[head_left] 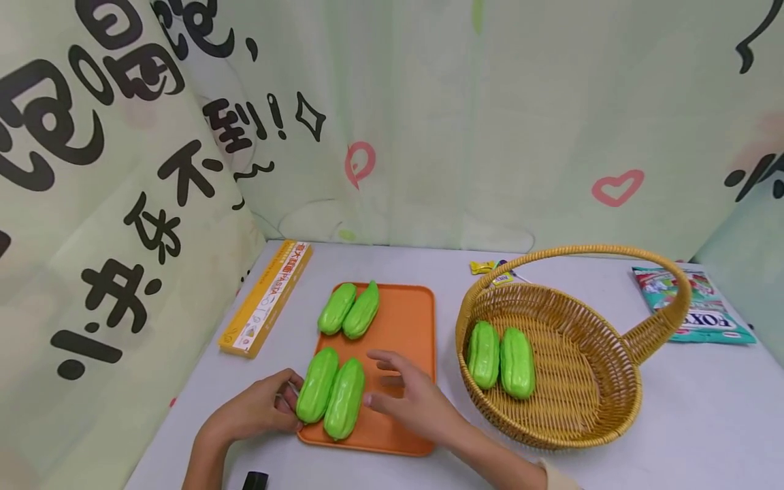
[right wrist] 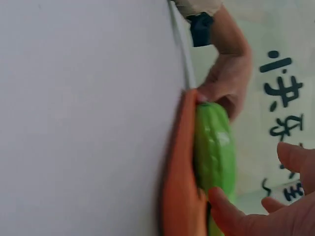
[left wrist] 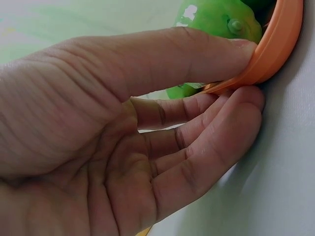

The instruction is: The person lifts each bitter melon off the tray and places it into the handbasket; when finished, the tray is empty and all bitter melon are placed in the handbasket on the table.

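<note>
An orange tray (head_left: 401, 320) lies on the table with glossy green ridged gourds on it, a near pair (head_left: 345, 399) and a far pair (head_left: 337, 308). My left hand (head_left: 260, 408) pinches the tray's near left rim; in the left wrist view the thumb (left wrist: 197, 59) is on top of the rim and the fingers are under it. My right hand (head_left: 416, 401) hovers over the tray's right half, fingers spread and holding nothing, its thumb close to the nearest gourd. Two more gourds (head_left: 517, 364) rest in the left side of a wicker basket (head_left: 576, 367).
The basket's tall arched handle (head_left: 588, 250) rises right of the tray. A yellow pasta box (head_left: 266, 299) lies at the left, a teal snack bag (head_left: 698, 306) at the right. Small wrapped candies (head_left: 482, 267) sit behind the basket. A black object (head_left: 255, 480) is at the near edge.
</note>
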`<control>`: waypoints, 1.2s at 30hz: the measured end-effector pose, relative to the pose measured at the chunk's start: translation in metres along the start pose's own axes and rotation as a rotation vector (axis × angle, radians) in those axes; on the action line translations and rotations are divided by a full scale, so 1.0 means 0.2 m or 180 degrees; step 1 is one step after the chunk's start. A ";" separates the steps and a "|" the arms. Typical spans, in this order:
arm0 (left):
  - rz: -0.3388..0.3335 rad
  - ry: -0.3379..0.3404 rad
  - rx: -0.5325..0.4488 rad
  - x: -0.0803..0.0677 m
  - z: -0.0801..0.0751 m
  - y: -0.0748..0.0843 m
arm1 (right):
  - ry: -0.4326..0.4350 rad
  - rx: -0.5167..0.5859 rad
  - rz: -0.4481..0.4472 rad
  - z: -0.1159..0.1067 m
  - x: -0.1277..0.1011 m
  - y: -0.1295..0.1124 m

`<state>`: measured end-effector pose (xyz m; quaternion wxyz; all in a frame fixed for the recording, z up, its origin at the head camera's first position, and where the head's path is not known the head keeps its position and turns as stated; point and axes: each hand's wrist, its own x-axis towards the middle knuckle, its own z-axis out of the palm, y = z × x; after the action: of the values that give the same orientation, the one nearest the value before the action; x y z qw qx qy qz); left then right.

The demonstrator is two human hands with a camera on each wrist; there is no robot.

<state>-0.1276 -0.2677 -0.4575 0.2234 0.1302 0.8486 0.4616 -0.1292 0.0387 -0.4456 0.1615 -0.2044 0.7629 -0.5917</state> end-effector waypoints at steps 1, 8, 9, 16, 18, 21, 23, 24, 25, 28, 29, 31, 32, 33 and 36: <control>-0.0008 0.0001 0.0013 0.00 0.00 0.00 | 0.0025 -0.0016 0.0006 0.03 0.02 0.02; -0.0055 0.0018 -0.0004 -0.01 0.00 0.01 | 0.0101 -0.0199 -0.0100 0.16 0.07 0.05; -0.0061 0.0024 -0.0009 -0.01 0.00 0.01 | 0.0109 -0.0230 -0.0132 0.16 0.08 0.05; -0.0054 0.0033 0.0071 -0.01 0.00 0.01 | 0.0138 -0.0470 -0.0137 0.18 0.11 0.05; -0.0052 0.0033 0.0094 -0.01 0.00 0.01 | 0.0147 -0.0500 -0.0109 0.18 0.11 0.05; -0.0061 0.0030 0.0138 -0.01 0.00 0.00 | 0.0175 -0.0541 -0.0078 0.18 0.11 0.05; -0.0034 0.0034 0.0133 0.00 0.00 0.00 | 0.0193 -0.0549 -0.0063 0.18 0.11 0.05; -0.0034 0.0032 0.0125 0.00 0.00 0.00 | 0.0201 -0.0551 -0.0057 0.18 0.11 0.05; -0.0026 0.0031 0.0112 0.00 0.00 0.00 | 0.0210 -0.0553 -0.0054 0.18 0.11 0.05; -0.0017 0.0020 0.0034 0.00 0.00 0.00 | 0.0232 -0.0523 -0.0061 0.18 0.11 0.06; -0.0026 0.0014 0.0011 0.00 0.00 0.00 | 0.0240 -0.0502 -0.0064 0.18 0.10 0.06; -0.0041 0.0013 -0.0020 0.00 0.01 0.00 | 0.0255 -0.0451 -0.0076 0.18 0.10 0.06; -0.0044 0.0013 -0.0029 0.00 0.01 0.00 | 0.0264 -0.0427 -0.0086 0.18 0.09 0.06; -0.0050 0.0014 -0.0037 0.00 0.01 0.00 | 0.0267 -0.0398 -0.0092 0.18 0.09 0.06; -0.0040 0.0022 -0.0007 0.00 0.01 0.00 | 0.0270 -0.0313 -0.0108 0.18 0.09 0.06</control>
<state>-0.1267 -0.2675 -0.4587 0.2234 0.1230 0.8497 0.4615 -0.1281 0.0030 -0.4670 0.1088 -0.1997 0.7936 -0.5643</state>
